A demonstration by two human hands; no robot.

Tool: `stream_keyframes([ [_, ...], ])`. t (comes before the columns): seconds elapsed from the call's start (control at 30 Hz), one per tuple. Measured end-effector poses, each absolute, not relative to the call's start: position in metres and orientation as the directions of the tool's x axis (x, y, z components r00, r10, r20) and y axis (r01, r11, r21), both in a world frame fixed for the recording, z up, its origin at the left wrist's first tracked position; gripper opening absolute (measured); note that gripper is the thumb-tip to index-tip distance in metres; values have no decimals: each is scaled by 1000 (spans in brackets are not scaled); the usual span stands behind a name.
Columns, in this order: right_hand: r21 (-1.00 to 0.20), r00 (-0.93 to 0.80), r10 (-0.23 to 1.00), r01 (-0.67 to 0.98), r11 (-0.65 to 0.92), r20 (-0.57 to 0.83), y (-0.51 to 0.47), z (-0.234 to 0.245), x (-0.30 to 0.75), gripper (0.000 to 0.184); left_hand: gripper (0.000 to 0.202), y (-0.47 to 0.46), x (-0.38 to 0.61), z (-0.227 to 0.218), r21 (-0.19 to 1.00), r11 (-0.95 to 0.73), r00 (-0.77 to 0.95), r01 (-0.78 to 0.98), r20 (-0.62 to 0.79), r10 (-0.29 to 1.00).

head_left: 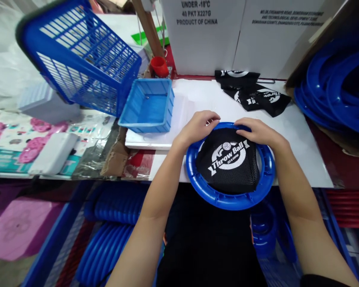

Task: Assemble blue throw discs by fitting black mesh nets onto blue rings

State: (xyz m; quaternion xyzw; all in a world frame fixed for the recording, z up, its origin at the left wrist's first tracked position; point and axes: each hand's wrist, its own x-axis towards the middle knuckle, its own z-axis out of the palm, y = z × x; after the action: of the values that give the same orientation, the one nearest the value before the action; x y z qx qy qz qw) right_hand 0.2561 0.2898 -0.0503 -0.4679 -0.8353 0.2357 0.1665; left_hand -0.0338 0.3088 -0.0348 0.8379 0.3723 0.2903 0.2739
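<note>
A round blue plastic ring [231, 201] lies in front of me at the table's near edge, jutting out over it. Black mesh fabric [236, 179] printed "Throw Ball" covers most of its opening, with small gaps at the sides. At the ring's far left, my left hand [200, 126] is closed, thumb and fingers bent at the rim. My right hand [255, 130] is also closed, pinching the rim and the mesh edge at the far right; its fingertips partly hide that edge. More black printed mesh pieces [253, 93] lie loosely piled beyond my right hand.
A small blue bin [151, 109] stands at left, beside a tilted blue basket [86, 59] and a red cup [159, 66]. White cartons [209, 44] wall off the back. Blue rings [338, 91] fill a box at right; more stacked rings [107, 243] sit below the table.
</note>
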Motion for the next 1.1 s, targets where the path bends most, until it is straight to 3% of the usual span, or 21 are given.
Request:
stream_keyframes([
  [0.1, -457, -417, 903, 786, 417, 106, 291, -51, 262, 41, 18, 307, -34, -33, 599, -587, 560, 545, 260, 786],
  [0.2, -392, -303, 947, 862, 320, 105, 287, -45, 271, 56, 28, 303, -33, -35, 478, -612, 611, 630, 183, 770],
  [0.3, -420, -228, 973, 886, 195, -29, 280, -32, 284, 87, 37, 298, -29, -38, 420, -626, 658, 657, 87, 748],
  [0.37, -445, -228, 965, 883, 150, -127, 275, -23, 294, 99, 36, 293, -26, -41, 412, -618, 659, 670, 51, 750],
  [0.5, -508, -272, 916, 856, 90, -295, 264, -9, 306, 100, 43, 287, -23, -44, 372, -598, 630, 710, 43, 775],
  [0.63, -563, -342, 784, 827, -11, -518, 258, 0, 303, 98, 49, 289, -30, -46, 375, -576, 622, 726, -1, 783],
  [0.7, -569, -355, 807, 822, 30, -471, 261, 0, 297, 82, 58, 290, -32, -47, 410, -551, 625, 727, -63, 778],
  [0.8, -608, -411, 905, 748, 266, -110, 270, -9, 281, 47, 67, 289, -32, -50, 447, -542, 650, 712, -128, 749],
  [0.87, -609, -510, 856, 652, 451, 87, 275, -21, 266, 32, 71, 287, -29, -52, 462, -563, 685, 686, -147, 714],
  [0.97, -565, -650, 752, 582, 584, 108, 279, -39, 243, 22, 64, 285, -26, -51, 517, -608, 763, 603, -150, 629],
  [1.1, -558, -715, 697, 554, 618, 62, 278, -54, 228, 19, 28, 289, -25, -45, 613, -618, 809, 493, -62, 584],
])
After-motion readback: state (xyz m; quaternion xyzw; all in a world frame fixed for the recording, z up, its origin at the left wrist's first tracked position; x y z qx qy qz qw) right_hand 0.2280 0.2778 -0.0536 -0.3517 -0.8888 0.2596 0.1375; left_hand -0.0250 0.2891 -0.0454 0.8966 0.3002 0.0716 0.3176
